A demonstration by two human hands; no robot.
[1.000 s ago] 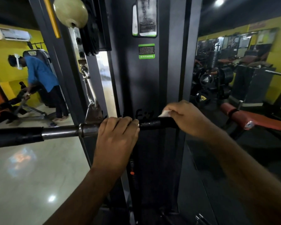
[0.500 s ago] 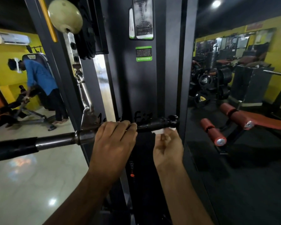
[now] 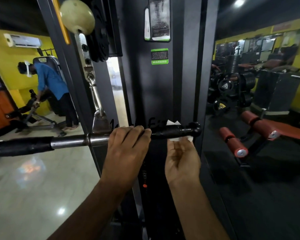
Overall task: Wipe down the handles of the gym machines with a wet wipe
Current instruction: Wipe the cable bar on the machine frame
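Observation:
A straight cable bar (image 3: 68,142) hangs level in front of the black machine column (image 3: 159,84), chrome in the middle with black rubber grips at both ends. My left hand (image 3: 126,149) grips the bar from above, just right of its centre bracket. My right hand (image 3: 182,158) is under the right grip (image 3: 185,129), palm towards me, fingers going up behind it. It holds the white wet wipe (image 3: 176,139) around the grip, and corners of the wipe show above and below the rubber.
A carabiner and cable (image 3: 95,96) with a pale ball stopper (image 3: 77,16) hold the bar up. A person in a blue shirt (image 3: 50,78) bends over a machine at back left. Red roller pads (image 3: 232,141) and weight plates (image 3: 223,87) stand at right.
My right hand came off the top of the right grip, dropped beneath it and now cups it from below with the wipe. My left hand kept its hold.

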